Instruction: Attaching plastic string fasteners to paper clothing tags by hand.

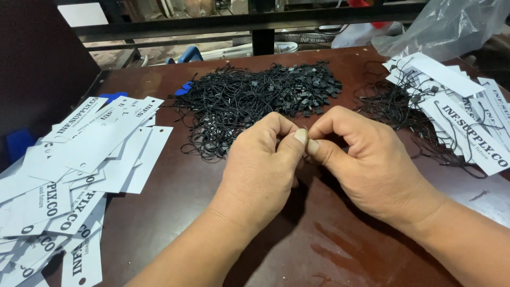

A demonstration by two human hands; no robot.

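The dark brown desk (175, 212) is carrying everything, with a clear plastic bag (451, 24) lying at its far right corner. A loose spread of white paper tags (79, 175) is lying along its left side, and a second batch of white tags already strung with black cords (451, 106) is lying at the right. Between them, a pile of black string fasteners (249, 101) is sitting just beyond the hands. The left hand (260, 170) and right hand (366, 165) are meeting thumb to thumb, both curled closed, pinching something too small to make out.
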